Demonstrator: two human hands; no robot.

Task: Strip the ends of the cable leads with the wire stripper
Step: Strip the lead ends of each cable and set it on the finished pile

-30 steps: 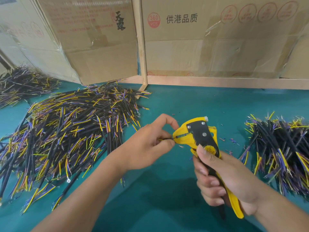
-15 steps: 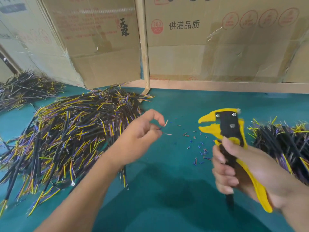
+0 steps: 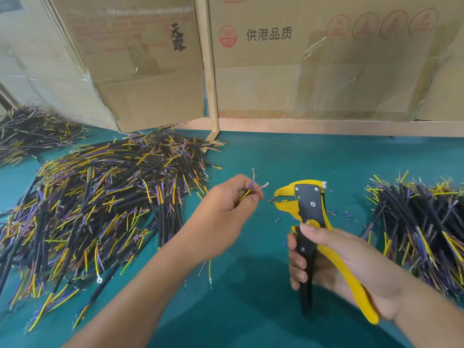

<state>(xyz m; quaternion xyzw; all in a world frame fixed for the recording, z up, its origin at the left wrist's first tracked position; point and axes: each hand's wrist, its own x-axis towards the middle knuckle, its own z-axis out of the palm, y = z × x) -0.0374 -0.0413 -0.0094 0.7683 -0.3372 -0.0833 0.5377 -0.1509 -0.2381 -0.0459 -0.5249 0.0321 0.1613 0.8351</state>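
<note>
Right hand [image 3: 334, 262] of mine grips the wire stripper [image 3: 311, 219] upright by its handles above the green desk [image 3: 288, 156]. Just beside its beak, my left hand [image 3: 226, 212] pinches a cable [image 3: 247, 192], bare lead tips up. Cable heaps [image 3: 100, 197] lie farther off.

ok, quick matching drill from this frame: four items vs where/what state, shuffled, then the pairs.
Things:
1. wire stripper
2. cable lead
3. big cable pile
4. insulation scraps

Places or states:
A. heaped on the mat, person's left side
B. gripped by the right hand, nose pointing left
C. scattered on the green mat near the stripper's nose
D. pinched in the left hand, bare strands showing

Pairs: 1-B, 2-D, 3-A, 4-C
</note>
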